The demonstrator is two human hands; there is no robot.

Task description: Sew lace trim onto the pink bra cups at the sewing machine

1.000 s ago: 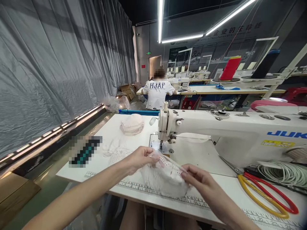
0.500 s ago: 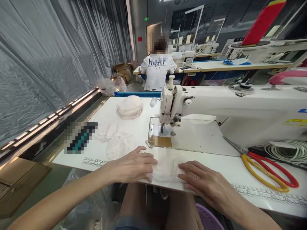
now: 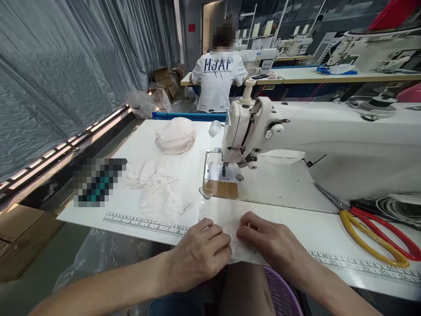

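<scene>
A thin, whitish fabric piece (image 3: 219, 214) lies at the table's front edge, just below the sewing machine's needle area (image 3: 224, 171). My left hand (image 3: 205, 252) is closed at its left side, with the fingers curled over the near edge. On the other side, my right hand (image 3: 266, 237) pinches the cloth between thumb and fingers. Both hands' fingertips are partly hidden. Left of them lie loose pale lacy pieces (image 3: 161, 199), and farther back sits a stack of pale cup-shaped fabric pieces (image 3: 176, 136).
The white sewing machine (image 3: 312, 127) spans the right side. Scissors (image 3: 375, 237) with yellow and red handles lie at the right, near a coiled cord (image 3: 399, 208). A purple basket (image 3: 283, 292) stands below the table. Another person (image 3: 217, 81) sits ahead.
My left hand has moved closer to the body and its fingers have curled in. My right hand's fingers have drawn together on the fabric. The view has tilted down.
</scene>
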